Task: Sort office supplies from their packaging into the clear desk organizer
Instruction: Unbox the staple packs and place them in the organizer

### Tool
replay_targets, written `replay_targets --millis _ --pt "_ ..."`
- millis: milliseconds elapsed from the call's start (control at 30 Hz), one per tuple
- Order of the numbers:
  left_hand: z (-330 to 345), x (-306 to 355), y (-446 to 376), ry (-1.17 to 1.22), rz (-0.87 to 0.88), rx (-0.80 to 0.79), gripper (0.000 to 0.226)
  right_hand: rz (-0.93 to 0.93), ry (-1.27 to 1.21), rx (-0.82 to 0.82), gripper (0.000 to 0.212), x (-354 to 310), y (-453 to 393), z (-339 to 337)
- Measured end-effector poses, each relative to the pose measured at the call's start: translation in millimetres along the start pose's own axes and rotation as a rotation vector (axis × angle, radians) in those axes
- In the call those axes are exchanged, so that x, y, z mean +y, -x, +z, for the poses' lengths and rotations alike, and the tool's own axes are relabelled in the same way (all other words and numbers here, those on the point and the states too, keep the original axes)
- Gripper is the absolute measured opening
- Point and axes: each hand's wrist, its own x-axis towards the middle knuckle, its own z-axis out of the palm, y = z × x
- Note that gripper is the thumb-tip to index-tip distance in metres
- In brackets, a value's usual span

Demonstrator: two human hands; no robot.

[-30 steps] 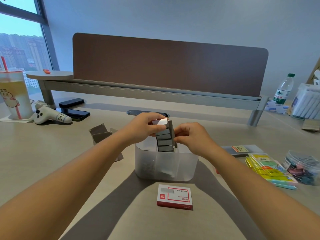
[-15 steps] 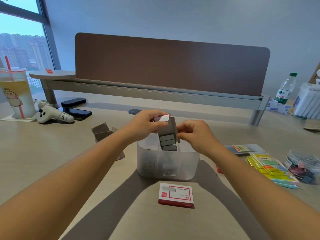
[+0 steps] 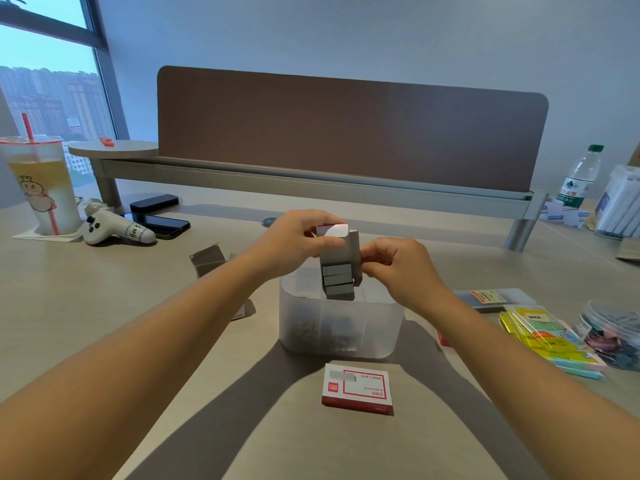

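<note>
A frosted clear desk organizer [image 3: 341,336] stands in the middle of the desk. Above its back compartment I hold an opened staple box [image 3: 341,252] upright. My left hand [image 3: 298,242] grips the box's top end. My right hand [image 3: 398,268] pinches the box's right side flap. Grey staple strips [image 3: 338,282] show in the box's open face and reach down into the organizer. A closed red and white staple box [image 3: 358,389] lies flat just in front of the organizer.
Torn grey cardboard [image 3: 209,258] lies left of the organizer. Sticky note packs [image 3: 547,337] and a tub of binder clips [image 3: 613,327] sit at the right. A drink cup [image 3: 41,188], a white toy [image 3: 114,228] and a phone [image 3: 162,225] are far left. A water bottle [image 3: 578,178] stands far right.
The staple strips have slid lower out of the box into the organizer. Both hands stay on the box, which sits slightly more upright.
</note>
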Motion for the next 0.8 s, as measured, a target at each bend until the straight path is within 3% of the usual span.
replay_targets --millis 433,800 --pt "0.0 -3.8 -2.6 -0.036 -0.015 0.005 0.031 -0.024 -0.012 -0.015 0.018 5.2 -1.9 2.4" --pt "-5.1 -1.8 -4.7 -0.034 0.021 0.092 0.033 -0.060 -0.056 0.108 0.022 -0.3 -9.6 1.7"
